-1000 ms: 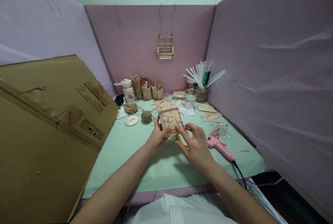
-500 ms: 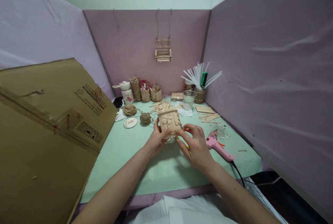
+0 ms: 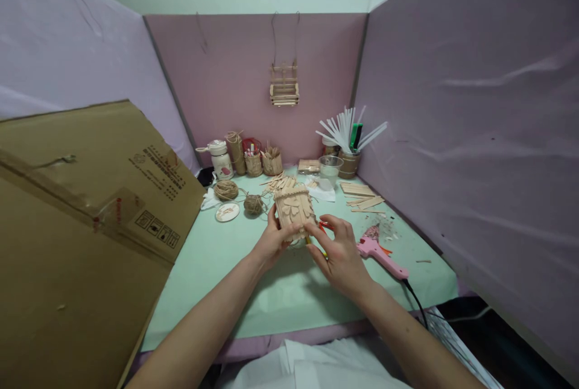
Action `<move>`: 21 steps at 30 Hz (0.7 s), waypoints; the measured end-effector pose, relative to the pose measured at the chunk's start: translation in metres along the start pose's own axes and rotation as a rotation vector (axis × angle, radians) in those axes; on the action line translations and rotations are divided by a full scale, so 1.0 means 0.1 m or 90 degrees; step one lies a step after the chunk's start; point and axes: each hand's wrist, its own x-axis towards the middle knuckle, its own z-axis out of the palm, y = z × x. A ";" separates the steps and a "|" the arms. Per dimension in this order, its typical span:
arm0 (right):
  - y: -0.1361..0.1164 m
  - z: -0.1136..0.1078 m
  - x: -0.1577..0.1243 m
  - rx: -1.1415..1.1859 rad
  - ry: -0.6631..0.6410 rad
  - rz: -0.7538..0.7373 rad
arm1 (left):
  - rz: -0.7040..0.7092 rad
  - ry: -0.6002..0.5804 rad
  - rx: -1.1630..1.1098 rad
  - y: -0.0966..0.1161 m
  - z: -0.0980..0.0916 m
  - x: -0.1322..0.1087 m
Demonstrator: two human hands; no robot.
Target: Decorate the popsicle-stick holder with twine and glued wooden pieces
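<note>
A small wooden craft piece (image 3: 295, 208) with petal shapes on its face is held tilted above the table's middle. My left hand (image 3: 272, 240) grips its left side and lower edge, thumb across the front. My right hand (image 3: 335, 249) is at its lower right corner, fingers curved and apart from the thumb, fingertips near or on the edge; whether they grip it is unclear. Red and yellow items show partly behind my right fingers. A pink glue gun (image 3: 382, 258) lies to the right of my right hand.
Twine balls (image 3: 225, 190) and a white round disc (image 3: 227, 212) lie left. A large cardboard sheet (image 3: 90, 226) leans at the left. Behind stand a white jar (image 3: 221, 161), stick holders (image 3: 272, 163) and a clear cup (image 3: 330, 169). Loose sticks (image 3: 364, 196) lie right.
</note>
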 end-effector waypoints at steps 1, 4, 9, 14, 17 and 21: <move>0.01 0.00 -0.01 0.012 0.009 0.004 | 0.004 -0.001 0.000 0.00 0.00 0.00; 0.03 -0.02 -0.04 0.045 0.039 0.023 | 0.005 -0.004 0.000 -0.01 -0.01 0.01; 0.01 -0.06 -0.06 0.094 0.074 -0.006 | -0.015 0.016 0.001 0.00 0.01 0.00; -0.04 -0.02 -0.04 0.115 0.088 -0.038 | 0.012 0.003 -0.005 -0.02 0.00 0.01; -0.05 0.03 -0.03 0.098 0.078 -0.032 | 0.033 -0.012 -0.003 -0.06 -0.02 0.02; -0.05 0.04 -0.04 0.078 0.059 -0.019 | 0.053 -0.016 0.019 -0.08 -0.03 0.01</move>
